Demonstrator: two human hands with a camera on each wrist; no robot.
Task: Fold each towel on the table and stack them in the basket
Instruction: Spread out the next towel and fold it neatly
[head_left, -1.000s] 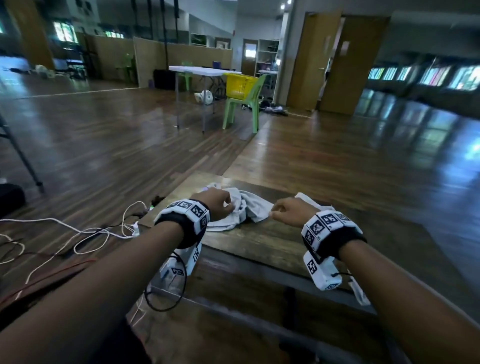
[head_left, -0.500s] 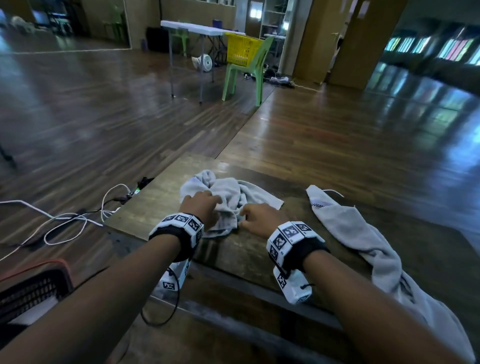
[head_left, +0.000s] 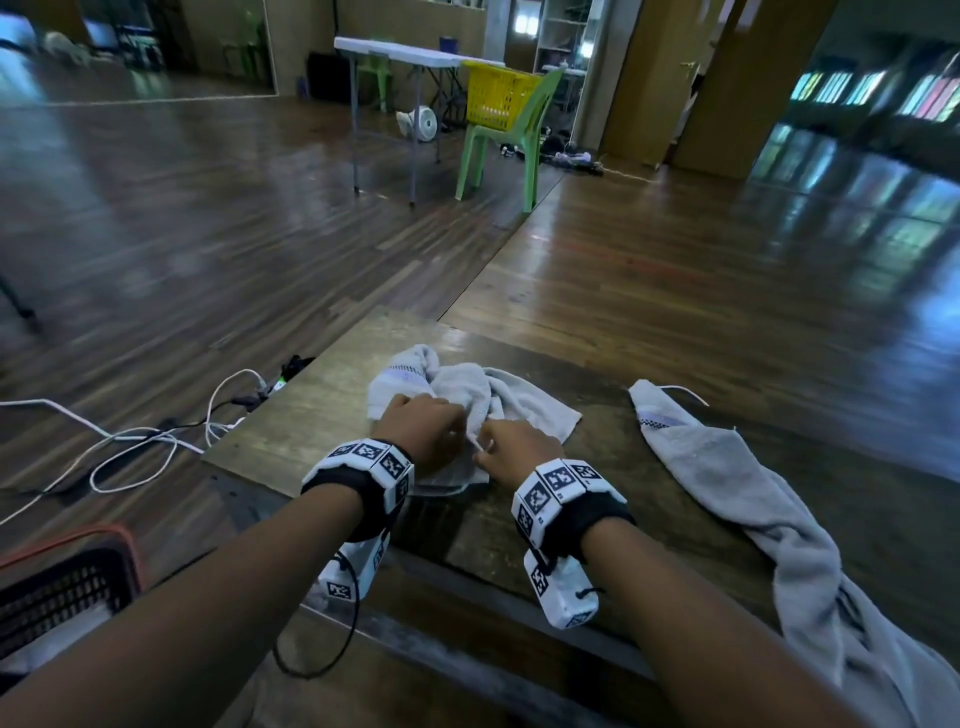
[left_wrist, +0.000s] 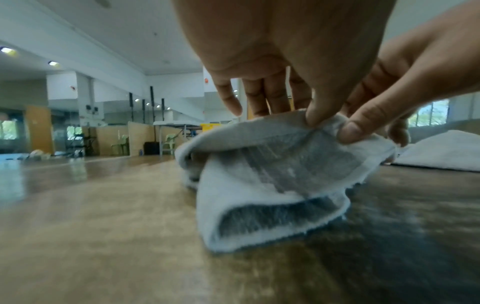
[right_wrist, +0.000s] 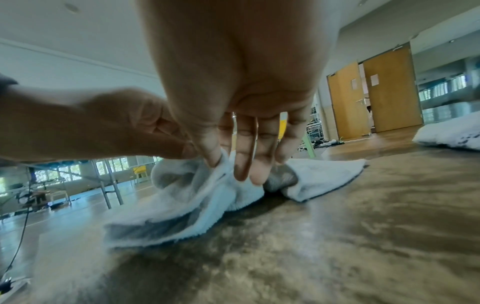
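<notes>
Grey crumpled towel (head_left: 467, 395) pinched on the wooden worktop (head_left: 322, 410).
Gripped at its near edge by left hand (head_left: 423, 431) and right hand (head_left: 514, 449) fingers (left_wrist: 355, 127), close together.

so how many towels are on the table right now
2. A crumpled towel lies at the table's far left, pinched by the left hand and right hand. A second towel is strung along the right side. None appears hidden.
</notes>
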